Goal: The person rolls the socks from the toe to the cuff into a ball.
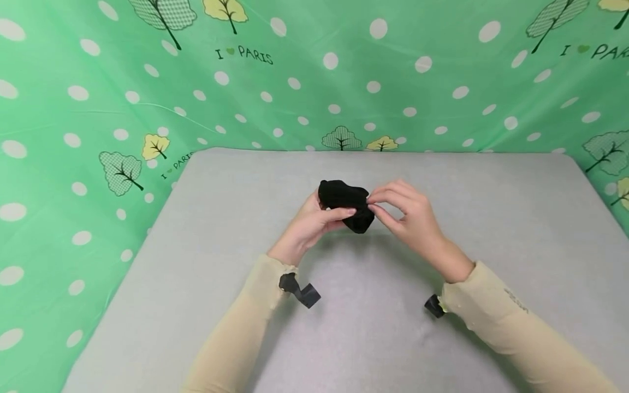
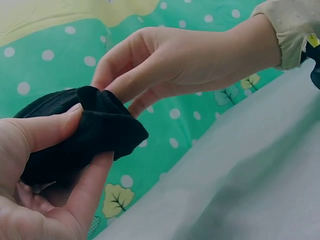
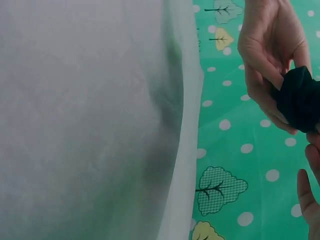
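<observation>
A small bundle of black cloth (image 1: 344, 199), folded over on itself like a rolled sock, is held up above the table. My left hand (image 1: 312, 224) grips it from the left, thumb across the near side and fingers behind and beneath. At its right end, my right hand (image 1: 413, 215) pinches the edge between thumb and fingertips. In the left wrist view, the black cloth (image 2: 85, 130) shows a folded-over flap under the left thumb. Cut off at the right border of the right wrist view, the right hand (image 3: 311, 200) shows only in part.
A grey cloth-covered table (image 1: 363, 327) lies beneath both hands. Behind and beside it hangs a green polka-dot curtain (image 1: 295, 49) printed with trees. Black straps dangle at both cuffs, the left strap (image 1: 308, 295) and the right strap (image 1: 434, 307).
</observation>
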